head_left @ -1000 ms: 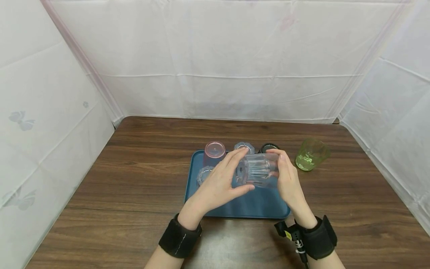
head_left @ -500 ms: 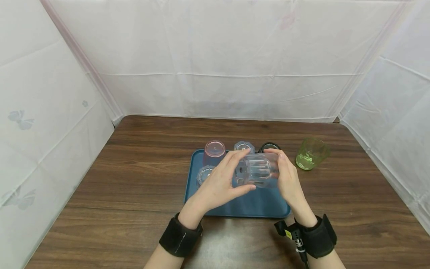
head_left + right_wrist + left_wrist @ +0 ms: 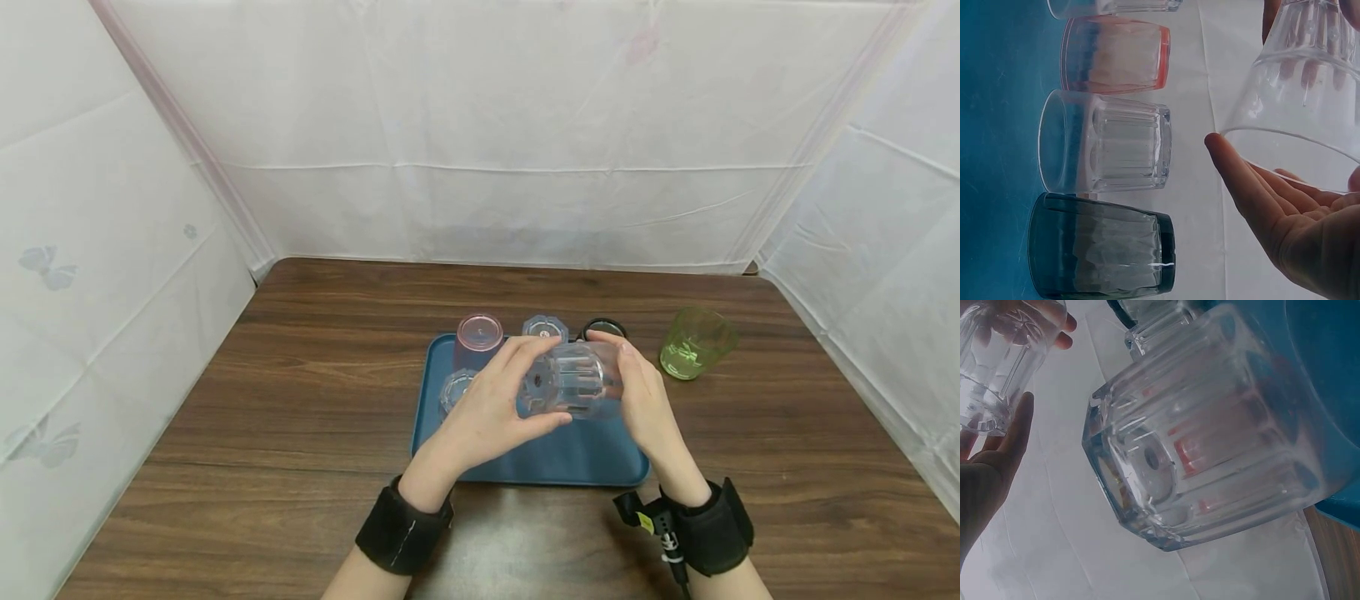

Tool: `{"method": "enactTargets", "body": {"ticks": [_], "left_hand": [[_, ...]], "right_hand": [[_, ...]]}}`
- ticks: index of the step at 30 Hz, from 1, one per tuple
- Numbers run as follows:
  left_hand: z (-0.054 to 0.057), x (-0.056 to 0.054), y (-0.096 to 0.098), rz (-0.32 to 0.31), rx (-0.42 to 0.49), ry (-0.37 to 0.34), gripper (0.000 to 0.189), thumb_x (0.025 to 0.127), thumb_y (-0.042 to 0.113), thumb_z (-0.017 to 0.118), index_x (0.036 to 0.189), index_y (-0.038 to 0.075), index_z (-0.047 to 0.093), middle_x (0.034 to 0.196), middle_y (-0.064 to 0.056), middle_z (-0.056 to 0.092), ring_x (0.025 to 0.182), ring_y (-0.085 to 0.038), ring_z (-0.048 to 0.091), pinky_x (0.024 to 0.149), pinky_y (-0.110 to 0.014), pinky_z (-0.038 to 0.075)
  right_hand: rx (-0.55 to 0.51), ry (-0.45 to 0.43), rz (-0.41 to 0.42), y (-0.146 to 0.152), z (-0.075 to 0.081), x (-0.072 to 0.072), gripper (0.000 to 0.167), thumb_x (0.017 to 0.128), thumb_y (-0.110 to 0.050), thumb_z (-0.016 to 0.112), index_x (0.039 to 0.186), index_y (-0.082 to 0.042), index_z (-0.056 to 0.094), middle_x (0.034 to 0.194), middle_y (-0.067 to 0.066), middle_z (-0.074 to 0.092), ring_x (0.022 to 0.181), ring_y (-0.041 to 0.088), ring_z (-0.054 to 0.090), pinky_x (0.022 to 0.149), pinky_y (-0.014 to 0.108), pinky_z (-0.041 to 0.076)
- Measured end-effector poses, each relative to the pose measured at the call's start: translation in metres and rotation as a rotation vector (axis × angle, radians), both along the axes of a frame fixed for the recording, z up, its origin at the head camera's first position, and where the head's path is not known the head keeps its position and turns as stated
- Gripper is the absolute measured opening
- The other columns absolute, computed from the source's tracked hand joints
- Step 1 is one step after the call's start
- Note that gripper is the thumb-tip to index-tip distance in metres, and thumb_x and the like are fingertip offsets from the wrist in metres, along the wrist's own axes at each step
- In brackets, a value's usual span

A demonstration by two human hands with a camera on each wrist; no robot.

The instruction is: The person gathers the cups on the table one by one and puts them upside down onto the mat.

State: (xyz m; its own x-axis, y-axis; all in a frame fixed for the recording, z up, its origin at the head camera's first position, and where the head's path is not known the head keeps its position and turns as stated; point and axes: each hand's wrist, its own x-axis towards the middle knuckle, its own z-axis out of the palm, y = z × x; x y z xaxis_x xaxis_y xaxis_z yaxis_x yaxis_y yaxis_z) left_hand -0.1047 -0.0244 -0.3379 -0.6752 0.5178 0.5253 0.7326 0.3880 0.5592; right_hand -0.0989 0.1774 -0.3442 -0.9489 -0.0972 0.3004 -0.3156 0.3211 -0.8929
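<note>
A clear fluted glass (image 3: 576, 379) lies sideways in the air over the blue tray (image 3: 555, 458), held between both hands. My left hand (image 3: 487, 421) grips its base end, fingers on the far side and thumb on the near side. At the rim end, my right hand (image 3: 643, 400) holds it; in the right wrist view the rim of the glass (image 3: 1297, 140) sits against those fingers (image 3: 1235, 169). Upside down on the tray stand a pink glass (image 3: 480, 335), a clear glass (image 3: 545, 327) and a dark glass (image 3: 603, 327) along the back. Another clear glass (image 3: 455, 388) is partly hidden behind my left hand.
A green glass (image 3: 693, 350) stands upright on the wooden table (image 3: 300, 400), right of the tray. White sheeting (image 3: 480, 125) walls the back and both sides. A strapped camera (image 3: 637, 510) juts from my right wrist.
The right fingertips have crept slightly left along the glass, which has turned a little. Both hands otherwise stay in place, and the other glasses have not moved.
</note>
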Motion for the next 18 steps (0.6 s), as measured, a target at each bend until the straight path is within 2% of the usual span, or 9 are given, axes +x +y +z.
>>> {"method": "enactTargets", "body": {"ticks": [4,9,11,15,18], "left_hand": [[0.0001,0.0001,0.0003,0.002,0.007,0.023,0.075,0.072,0.031,0.076,0.135,0.015,0.038,0.126,-0.001,0.045,0.113,-0.011,0.046,0.089,-0.028,0.045],[-0.0002,-0.0007,0.0003,0.002,0.006,0.059,0.075,0.071,0.032,0.077,0.134,0.015,0.039,0.125,-0.002,0.046,0.112,-0.012,0.048,0.088,-0.027,0.045],[-0.0002,-0.0009,0.0002,0.000,0.006,0.067,0.075,0.071,0.032,0.077,0.134,0.014,0.039,0.125,-0.003,0.047,0.112,-0.013,0.048,0.088,-0.027,0.045],[-0.0001,-0.0009,0.0000,-0.002,0.007,0.070,0.075,0.071,0.032,0.077,0.134,0.014,0.040,0.125,-0.003,0.047,0.112,-0.013,0.048,0.088,-0.026,0.045],[-0.0002,-0.0007,0.0000,0.001,0.006,0.076,0.075,0.071,0.033,0.077,0.133,0.014,0.040,0.125,-0.003,0.047,0.113,-0.013,0.048,0.089,-0.027,0.045]], "right_hand": [[0.031,-0.008,-0.002,0.0019,-0.0006,-0.0006,0.048,0.101,-0.026,0.019,0.130,0.003,0.045,0.115,0.023,0.059,0.093,-0.001,0.060,0.070,0.025,0.053],[0.055,-0.030,-0.013,0.0025,0.0009,-0.0003,0.050,0.102,-0.028,0.018,0.130,0.003,0.045,0.120,0.023,0.056,0.108,0.024,0.057,0.083,0.040,0.048],[0.077,-0.039,-0.027,0.0024,0.0021,0.0003,0.050,0.101,-0.029,0.018,0.130,0.002,0.045,0.122,0.023,0.055,0.112,0.030,0.053,0.087,0.044,0.045],[0.117,-0.049,-0.049,0.0020,0.0035,0.0009,0.051,0.101,-0.030,0.018,0.130,0.001,0.046,0.123,0.021,0.055,0.114,0.033,0.052,0.089,0.048,0.043],[0.135,-0.039,-0.067,0.0021,0.0028,0.0006,0.047,0.101,-0.028,0.021,0.129,-0.001,0.048,0.122,0.018,0.057,0.113,0.030,0.054,0.090,0.044,0.045]]}}
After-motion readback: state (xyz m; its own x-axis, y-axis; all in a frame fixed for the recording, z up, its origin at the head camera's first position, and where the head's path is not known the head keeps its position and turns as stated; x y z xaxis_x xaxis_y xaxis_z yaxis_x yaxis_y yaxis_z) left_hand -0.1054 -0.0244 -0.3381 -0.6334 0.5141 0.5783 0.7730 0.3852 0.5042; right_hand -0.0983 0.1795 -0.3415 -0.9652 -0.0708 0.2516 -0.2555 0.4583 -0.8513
